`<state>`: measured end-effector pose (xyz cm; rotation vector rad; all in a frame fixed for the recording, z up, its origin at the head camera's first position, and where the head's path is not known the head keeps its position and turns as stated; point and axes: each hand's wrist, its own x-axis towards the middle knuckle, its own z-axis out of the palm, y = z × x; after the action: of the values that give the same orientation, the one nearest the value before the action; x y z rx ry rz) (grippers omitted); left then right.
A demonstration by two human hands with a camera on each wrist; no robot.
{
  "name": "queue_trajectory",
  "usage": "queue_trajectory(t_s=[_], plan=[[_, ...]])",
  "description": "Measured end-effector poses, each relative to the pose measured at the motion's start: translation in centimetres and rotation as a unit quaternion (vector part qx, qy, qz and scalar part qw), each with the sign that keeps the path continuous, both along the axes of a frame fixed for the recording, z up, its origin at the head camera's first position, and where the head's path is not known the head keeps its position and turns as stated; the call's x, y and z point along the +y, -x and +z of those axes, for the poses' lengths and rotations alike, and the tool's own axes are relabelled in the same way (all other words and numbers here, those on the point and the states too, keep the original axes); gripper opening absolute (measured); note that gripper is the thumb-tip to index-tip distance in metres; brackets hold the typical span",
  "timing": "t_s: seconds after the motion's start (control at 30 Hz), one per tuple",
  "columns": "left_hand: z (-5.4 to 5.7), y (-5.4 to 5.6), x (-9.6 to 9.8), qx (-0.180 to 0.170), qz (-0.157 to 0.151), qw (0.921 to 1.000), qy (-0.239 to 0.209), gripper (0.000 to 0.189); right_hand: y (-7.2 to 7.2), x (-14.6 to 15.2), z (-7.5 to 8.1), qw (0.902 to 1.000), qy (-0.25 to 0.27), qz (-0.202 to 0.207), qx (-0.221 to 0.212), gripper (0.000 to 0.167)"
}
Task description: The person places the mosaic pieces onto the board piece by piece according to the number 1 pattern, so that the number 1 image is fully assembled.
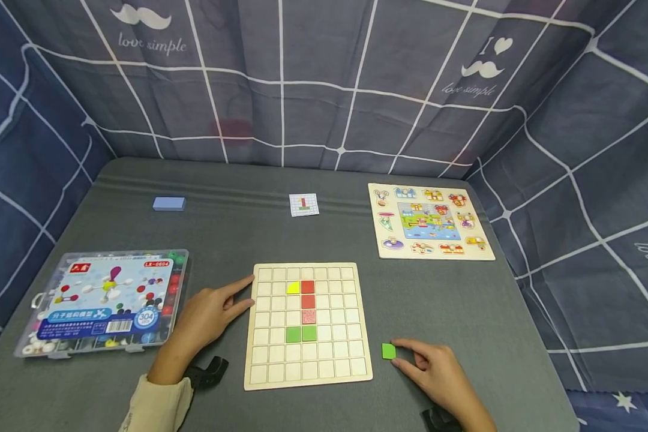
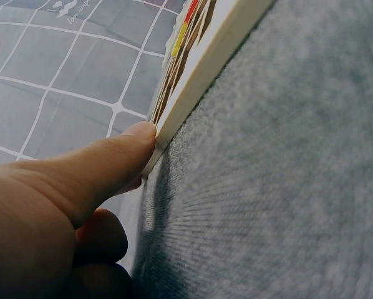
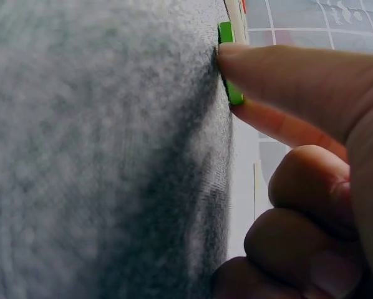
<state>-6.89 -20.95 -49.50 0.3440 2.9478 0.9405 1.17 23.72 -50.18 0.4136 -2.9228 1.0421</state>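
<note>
A wooden grid board (image 1: 335, 352) lies in the middle of the table in the head view. On it sit a yellow tile (image 1: 293, 288), red tiles (image 1: 308, 302) in a column and two green tiles (image 1: 293, 335) side by side below. My left hand (image 1: 204, 318) touches the board's left edge with index finger and thumb extended; its other fingers are curled under, as the left wrist view shows. Right of the board, my right hand (image 1: 434, 369) pinches a loose green square tile (image 1: 388, 351) between thumb and index finger, low against the tabletop.
A small pattern card (image 1: 311, 204) lies beyond the board. At the back left is a blue block (image 1: 169, 204); nearer, a clear plastic case of molecular model parts (image 1: 108, 300). A picture puzzle board (image 1: 429, 222) lies at the back right. Checked cloth (image 1: 313, 114) hangs around the table.
</note>
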Motion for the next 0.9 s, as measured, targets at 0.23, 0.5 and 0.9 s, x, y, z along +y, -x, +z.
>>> queue_trajectory(t_s=[0.23, 0.5, 0.9], plan=[[0.2, 0.1, -0.1, 0.002, -0.004, 1.0, 0.002, 0.052, 0.4, -0.3, 0.2, 0.9996, 0.014, 0.01, 0.021, 0.031], [0.0, -0.1, 0.0, -0.003, -0.004, 1.0, 0.001, 0.053, 0.8, -1.5, 0.3, 0.9998, 0.017, 0.012, 0.005, 0.028], [0.0, 0.0, 0.0, -0.003, -0.002, 1.0, 0.005, 0.053, 1.7, -3.3, 0.4, 0.9985, 0.033, 0.033, 0.029, 0.028]])
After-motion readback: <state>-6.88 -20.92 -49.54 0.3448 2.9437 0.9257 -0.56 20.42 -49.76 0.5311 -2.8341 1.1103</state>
